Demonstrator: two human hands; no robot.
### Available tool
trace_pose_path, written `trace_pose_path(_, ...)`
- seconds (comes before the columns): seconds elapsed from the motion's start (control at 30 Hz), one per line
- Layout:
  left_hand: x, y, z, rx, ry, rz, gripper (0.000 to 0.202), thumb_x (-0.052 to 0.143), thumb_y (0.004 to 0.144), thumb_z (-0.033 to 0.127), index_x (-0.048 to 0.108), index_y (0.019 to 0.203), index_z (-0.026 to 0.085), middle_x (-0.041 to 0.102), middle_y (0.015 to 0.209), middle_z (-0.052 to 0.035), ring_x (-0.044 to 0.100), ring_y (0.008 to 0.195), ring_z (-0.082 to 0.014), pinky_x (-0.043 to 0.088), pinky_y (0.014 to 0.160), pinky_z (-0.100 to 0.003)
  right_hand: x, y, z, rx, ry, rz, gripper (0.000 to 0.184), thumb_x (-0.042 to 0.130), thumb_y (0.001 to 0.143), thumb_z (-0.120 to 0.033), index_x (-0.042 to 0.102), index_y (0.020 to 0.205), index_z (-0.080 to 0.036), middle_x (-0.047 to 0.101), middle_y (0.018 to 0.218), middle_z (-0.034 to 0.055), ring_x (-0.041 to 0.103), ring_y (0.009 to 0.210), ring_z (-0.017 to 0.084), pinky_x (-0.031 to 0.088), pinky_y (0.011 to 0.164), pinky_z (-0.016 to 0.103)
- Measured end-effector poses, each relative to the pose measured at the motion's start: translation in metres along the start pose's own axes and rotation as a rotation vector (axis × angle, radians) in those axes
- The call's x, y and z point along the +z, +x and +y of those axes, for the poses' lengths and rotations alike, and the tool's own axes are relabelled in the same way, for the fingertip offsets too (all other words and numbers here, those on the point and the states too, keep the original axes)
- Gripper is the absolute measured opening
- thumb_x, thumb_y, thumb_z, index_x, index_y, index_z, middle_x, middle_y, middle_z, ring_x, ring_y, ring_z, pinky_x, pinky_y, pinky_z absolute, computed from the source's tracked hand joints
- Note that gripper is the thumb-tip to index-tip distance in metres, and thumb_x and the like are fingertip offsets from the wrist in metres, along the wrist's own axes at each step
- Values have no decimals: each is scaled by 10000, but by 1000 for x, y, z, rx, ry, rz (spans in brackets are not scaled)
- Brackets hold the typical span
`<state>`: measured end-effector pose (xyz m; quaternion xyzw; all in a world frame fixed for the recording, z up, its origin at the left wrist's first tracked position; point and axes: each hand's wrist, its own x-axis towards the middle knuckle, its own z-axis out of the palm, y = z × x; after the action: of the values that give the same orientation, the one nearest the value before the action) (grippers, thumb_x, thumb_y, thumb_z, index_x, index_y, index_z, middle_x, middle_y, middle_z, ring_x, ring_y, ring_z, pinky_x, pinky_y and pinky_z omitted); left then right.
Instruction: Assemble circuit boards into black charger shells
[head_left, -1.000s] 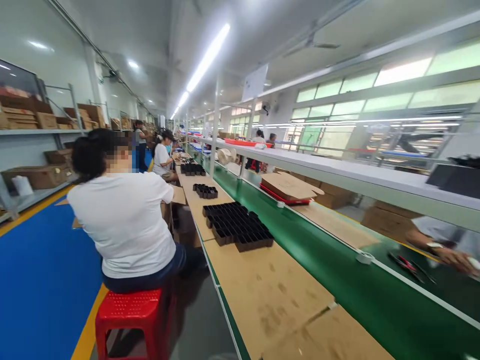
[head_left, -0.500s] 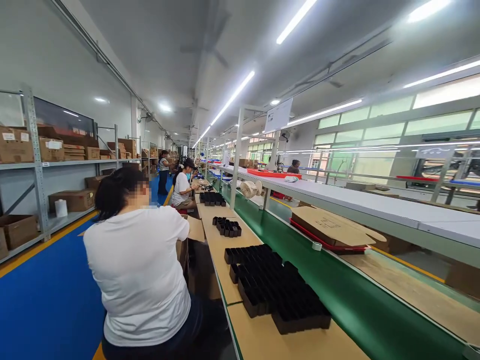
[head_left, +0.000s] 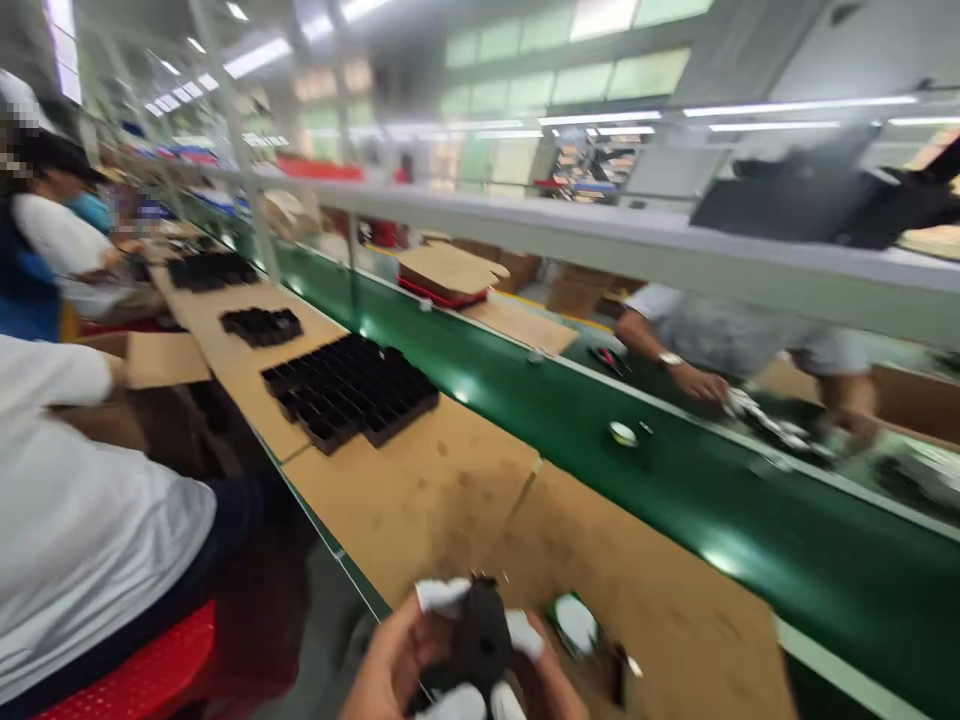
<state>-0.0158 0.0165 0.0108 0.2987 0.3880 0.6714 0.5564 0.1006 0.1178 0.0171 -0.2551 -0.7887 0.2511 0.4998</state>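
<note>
Low in the head view, my left hand (head_left: 397,650) and my right hand (head_left: 551,675) are closed around a black plastic part (head_left: 484,635) with a rounded body. White covers sit on several of my fingertips. Motion blur hides the part's finer detail, so I cannot tell its exact kind. Just beyond my right hand, a round white item with a green edge (head_left: 576,625) lies on the brown work surface (head_left: 480,480). A small dark piece (head_left: 621,675) is close to it.
Rows of black open boxes (head_left: 352,385) stand on the bench to the left. A green conveyor belt (head_left: 525,400) runs alongside, carrying a small round item (head_left: 622,434). Across it, a co-worker's hands (head_left: 705,383) handle parts. A person in white (head_left: 90,520) sits at left beneath the overhead shelf (head_left: 525,215).
The view has swung right and down. My two hands with the black part now show, and the far co-worker has come into view. The seated person has shifted to the left edge.
</note>
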Motion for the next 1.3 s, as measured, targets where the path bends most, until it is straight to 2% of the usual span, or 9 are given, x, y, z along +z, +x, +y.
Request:
trace_pose_path(0.07, -8, -5, -12, 0, 34, 14, 822, 1042, 780, 550, 686, 1452, 238, 760, 1462, -168, 678, 1445, -423, 498, 1296, -567, -17, -35, -2, 182, 64, -7, 363, 689, 1099, -579, 764, 1262, -264, 807, 1142, 78, 800, 937, 257, 706, 794, 382)
trace_pose_path(0.23, -12, -11, -11, -84, 125, 102, 777, 1047, 783, 513, 693, 1410, 223, 777, 1406, -175, 728, 1369, -400, 610, 1170, -482, -22, -57, -17, 536, 371, -78, 440, 676, 1067, -639, 752, 1232, -239, 774, 1104, 95, 773, 1021, 289, 679, 887, 384)
trace_pose_path(0.5, 13, -5, -7, -117, 57, 144, 759, 1105, 672, 479, 733, 1269, 192, 822, 1238, -164, 802, 1175, -371, 670, 1049, -460, -36, -56, -14, 583, 403, -129, 384, 696, 1066, -615, 722, 1157, -243, 745, 1068, 60, 731, 1015, 248, 616, 956, 360)
trace_pose_path(0.73, 22, 0, -20, -187, 55, 238, 664, 1115, 608, 358, 781, 1151, 170, 849, 1037, -128, 824, 954, -300, 696, 844, -360, -43, -67, -14, 811, 460, -106, 454, 684, 1055, -691, 726, 1098, -241, 694, 1060, 58, 699, 999, 252, 605, 929, 365)
trace_pose_path(0.9, 19, 1, -31, -203, 95, 235, 622, 1075, 658, 391, 783, 1159, 167, 845, 1018, -116, 826, 935, -295, 698, 841, -374, -43, -72, -13, 705, 293, -101, 325, 676, 1095, -564, 767, 1103, -252, 728, 1033, 45, 719, 955, 230, 610, 879, 330)
trace_pose_path(1.0, 6, 2, -40, -10, 329, 302, 578, 1002, 769, 378, 768, 1266, 197, 815, 1135, -105, 811, 1016, -284, 689, 910, -389, -44, -78, -7, 616, 10, -70, 205, 710, 1087, -440, 786, 1145, -258, 745, 1025, 48, 724, 932, 227, 604, 845, 325)
trace_pose_path(1.1, -13, 6, -53, 380, 894, 380, 525, 881, 882, 220, 748, 1389, 260, 723, 1294, -112, 740, 1152, -297, 646, 1009, -435, -40, -89, 1, 569, -105, -38, 214, 713, 1085, -366, 778, 1263, -267, 765, 1091, 63, 755, 940, 227, 638, 852, 337)
trace_pose_path(1.2, -28, 11, -65, 651, 1286, 245, 573, 687, 916, 12, 732, 1432, 258, 678, 1234, -133, 669, 1118, -309, 623, 960, -444, -29, -100, 6, 561, -45, -65, 359, 708, 1080, -321, 719, 1435, -272, 778, 1263, 93, 794, 1069, 238, 683, 955, 362)
trace_pose_path(1.3, -31, 10, -74, 720, 1282, 92, 615, 573, 880, -66, 717, 1386, 253, 688, 1160, -115, 669, 1054, -278, 634, 910, -390, -16, -103, 7, 582, 19, -91, 454, 722, 1062, -279, 665, 1512, -256, 777, 1357, 114, 806, 1195, 251, 697, 1030, 373)
